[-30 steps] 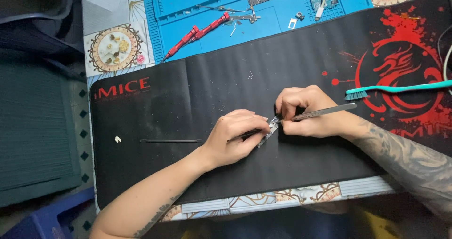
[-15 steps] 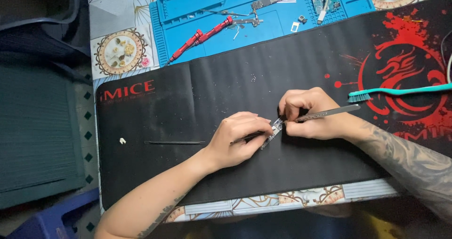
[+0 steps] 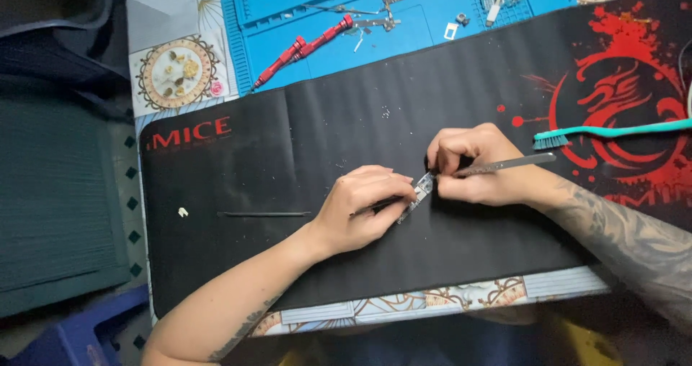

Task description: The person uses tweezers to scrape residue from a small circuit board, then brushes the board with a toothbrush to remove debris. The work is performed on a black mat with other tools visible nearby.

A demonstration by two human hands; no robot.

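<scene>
**Small board pinned at mat centre, tool tip on its upper end**

Little has shifted since the earlier frame: both hands stay on the same small part, and only the view has drifted a touch sideways.

Nearest, the left hand point(image 3: 360, 211) lies flat-knuckled on the black mat point(image 3: 288, 157), its thumb and fingers pressed together on the lower end of a narrow metallic board point(image 3: 417, 195). That board sits tilted, running from about 7 o'clock up to 1 o'clock between the two hands. At its upper end the right hand point(image 3: 476, 166) is curled shut around a slim metal tool point(image 3: 504, 166), whose handle points out toward 3 o'clock; the tip meets the board right at the fingertips, so the exact contact is hidden.

As a judgement, the work is mid-way: the board is out and steadied, and fine picking at it is under way, with nothing yet set aside from it.

A thin black rod point(image 3: 263, 213) lies at 9 o'clock of the left hand, well apart. Farther off, a teal toothbrush point(image 3: 613, 131) rests at 2 o'clock, and red screwdrivers point(image 3: 306, 49) lie on the blue tray point(image 3: 404, 31) at 12 o'clock.
</scene>
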